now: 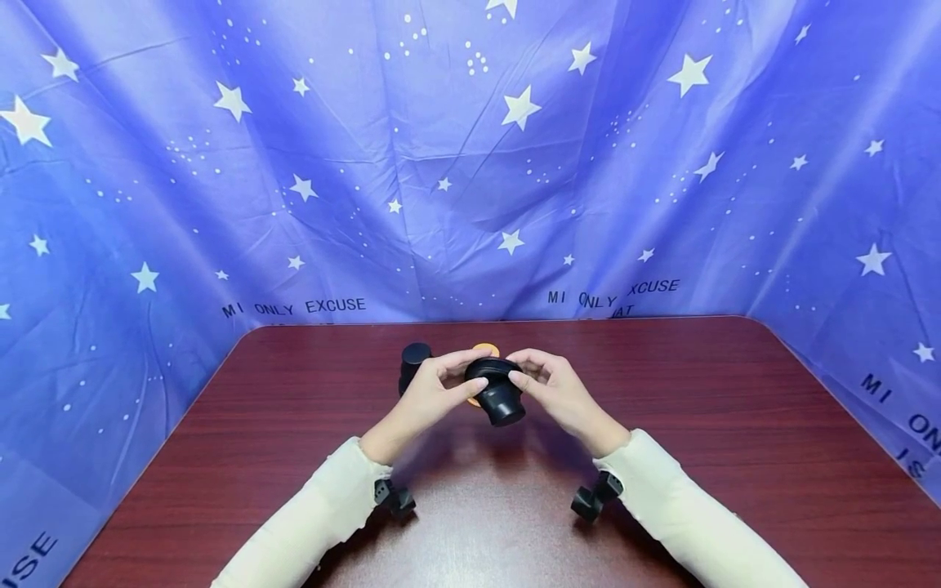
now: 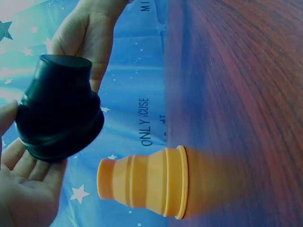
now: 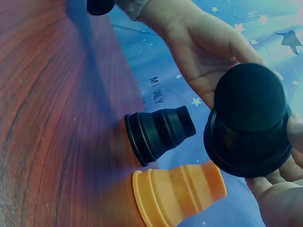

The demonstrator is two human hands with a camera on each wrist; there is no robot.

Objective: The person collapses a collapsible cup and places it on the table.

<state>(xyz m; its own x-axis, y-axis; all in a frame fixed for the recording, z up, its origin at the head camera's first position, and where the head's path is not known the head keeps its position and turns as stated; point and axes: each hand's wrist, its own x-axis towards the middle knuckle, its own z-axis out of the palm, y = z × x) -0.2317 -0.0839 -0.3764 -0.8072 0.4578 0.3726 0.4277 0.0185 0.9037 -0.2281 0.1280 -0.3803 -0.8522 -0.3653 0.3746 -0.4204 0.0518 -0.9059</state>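
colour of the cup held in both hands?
The held cup is plain black on its visible outside; best in the right wrist view.

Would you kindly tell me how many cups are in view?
3: a black cup held by the left hand and right hand, an orange cup rim-down on the table beyond it, and another black cup standing beside the orange one.

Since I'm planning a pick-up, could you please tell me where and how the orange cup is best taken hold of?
I'd probably grip the orange cup around its ridged middle, coming from the person's right. It stands upside down, wide rim on the table, so the ridges should help on the tapering wall. A standing black cup is on its left, the held black cup in front.
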